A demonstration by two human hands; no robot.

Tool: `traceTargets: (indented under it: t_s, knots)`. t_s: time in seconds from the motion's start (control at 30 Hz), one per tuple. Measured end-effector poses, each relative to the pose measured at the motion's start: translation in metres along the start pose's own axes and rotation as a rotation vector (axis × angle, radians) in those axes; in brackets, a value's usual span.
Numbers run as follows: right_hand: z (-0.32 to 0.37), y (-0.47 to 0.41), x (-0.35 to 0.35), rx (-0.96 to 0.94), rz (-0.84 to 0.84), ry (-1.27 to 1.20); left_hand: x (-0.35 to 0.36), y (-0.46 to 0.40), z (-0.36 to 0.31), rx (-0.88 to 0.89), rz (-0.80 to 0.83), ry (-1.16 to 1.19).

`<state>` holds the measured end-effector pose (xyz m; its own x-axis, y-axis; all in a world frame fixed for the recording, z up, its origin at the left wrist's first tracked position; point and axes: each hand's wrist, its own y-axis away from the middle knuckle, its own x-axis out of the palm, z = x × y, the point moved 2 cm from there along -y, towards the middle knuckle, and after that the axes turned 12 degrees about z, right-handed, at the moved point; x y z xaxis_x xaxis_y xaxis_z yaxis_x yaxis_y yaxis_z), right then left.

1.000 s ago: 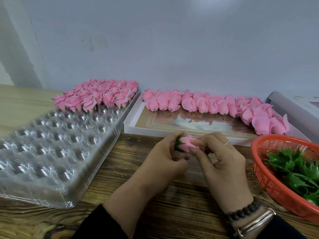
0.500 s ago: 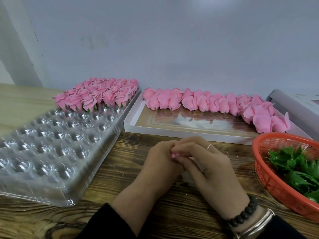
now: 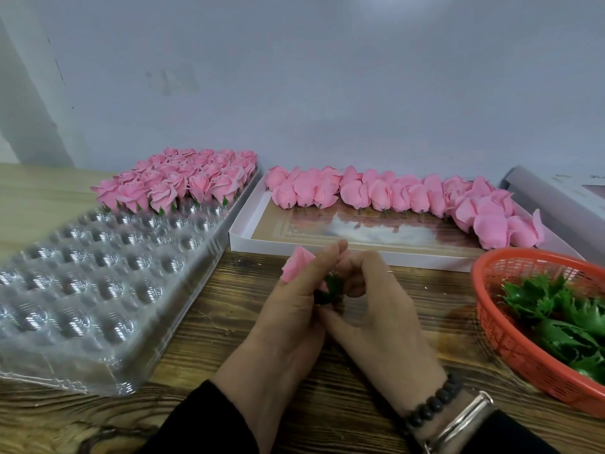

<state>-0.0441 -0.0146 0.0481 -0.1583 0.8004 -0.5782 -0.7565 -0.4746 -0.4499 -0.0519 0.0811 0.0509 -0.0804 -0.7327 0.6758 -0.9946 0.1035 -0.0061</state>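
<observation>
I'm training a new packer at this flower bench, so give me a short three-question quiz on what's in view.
1. True or false: the orange basket holds pink rose heads.
2. Where do the finished roses with green bases stand? A) at the far end of the clear cell tray B) in the white box C) on the bare tabletop
3. Fill in: the pink bud in hand sits in the ___ hand.

Key:
1. False. It holds green calyxes.
2. A.
3. Left. The left hand grips it, while the right hand pinches the calyx at its base.
</observation>
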Motion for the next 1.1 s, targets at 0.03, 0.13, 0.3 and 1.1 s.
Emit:
traceTargets:
  t_s: [0.03, 0.13, 0.3, 1.1]
  knots:
    - [0.0, 0.0, -0.001, 0.005, -0.012, 0.009, 0.002, 0.0, 0.001, 0.007, 0.019, -0.003]
    - [-0.001, 0.001, -0.002, 0.021, -0.023, 0.018, 0.005, 0.0, 0.002, 0.016, 0.035, -0.008]
    - [0.0, 0.0, -0.004, 0.057, -0.038, -0.082, 0.005, 0.001, 0.0, -0.035, 0.083, -0.044]
    - [0.002, -0.004, -0.008, 0.141, 0.221, -0.551, -0.001, 0.005, -0.007, -0.091, 0.1, -0.139]
